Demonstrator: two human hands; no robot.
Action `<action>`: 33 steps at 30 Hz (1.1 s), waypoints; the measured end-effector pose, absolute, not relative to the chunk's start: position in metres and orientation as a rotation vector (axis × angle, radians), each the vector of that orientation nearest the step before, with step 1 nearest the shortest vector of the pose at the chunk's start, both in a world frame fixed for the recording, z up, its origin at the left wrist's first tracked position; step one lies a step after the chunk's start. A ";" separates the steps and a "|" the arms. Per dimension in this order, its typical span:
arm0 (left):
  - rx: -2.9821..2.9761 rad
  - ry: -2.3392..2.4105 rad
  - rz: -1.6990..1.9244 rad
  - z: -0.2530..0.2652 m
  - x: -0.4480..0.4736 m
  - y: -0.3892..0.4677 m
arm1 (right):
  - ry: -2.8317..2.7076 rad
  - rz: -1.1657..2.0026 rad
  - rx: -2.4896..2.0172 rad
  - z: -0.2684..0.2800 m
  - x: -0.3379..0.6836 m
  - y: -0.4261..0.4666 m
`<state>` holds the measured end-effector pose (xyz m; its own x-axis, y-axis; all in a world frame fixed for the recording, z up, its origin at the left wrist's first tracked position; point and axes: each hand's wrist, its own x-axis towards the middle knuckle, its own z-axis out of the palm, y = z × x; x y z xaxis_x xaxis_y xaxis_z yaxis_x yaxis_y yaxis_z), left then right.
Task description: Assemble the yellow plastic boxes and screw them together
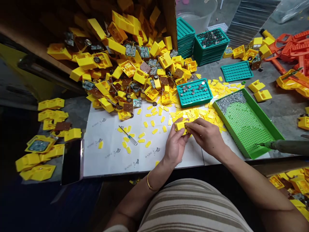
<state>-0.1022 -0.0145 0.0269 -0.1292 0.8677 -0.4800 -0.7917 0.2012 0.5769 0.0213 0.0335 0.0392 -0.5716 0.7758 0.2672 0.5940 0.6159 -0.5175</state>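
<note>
My left hand [175, 146] is closed round a small yellow plastic housing [180, 125] with a pattern of tiny holes in its face. The fingertips of my right hand [207, 133] are pinched at the housing's right side; whatever is between them is hidden or too small to name. Flat yellow tabs [200, 114] lie heaped just beyond both hands. Past them stands a teal tray [195, 102] with small round metal parts on it. To the right of my right hand is a green perforated tray [256, 129] with many tiny screws [233, 101] at its far end.
A big pile of yellow housings [142, 75] with wires and circuit boards spills from a carton. A screwdriver [129, 136] and a phone [71, 161] lie to the left. An electric screwdriver [282, 144] reaches over the green tray. Teal tray stacks [210, 51] and orange parts [294, 51] stand behind.
</note>
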 end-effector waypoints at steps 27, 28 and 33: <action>0.163 0.999 1.262 0.028 -0.117 -0.013 | -1.971 0.764 -1.238 0.036 0.018 0.130; 0.151 1.018 1.265 0.027 -0.117 -0.012 | -2.025 0.620 -1.292 0.033 0.018 0.142; 0.109 1.080 1.292 0.024 -0.121 -0.010 | -2.294 0.428 -1.340 0.022 0.012 0.171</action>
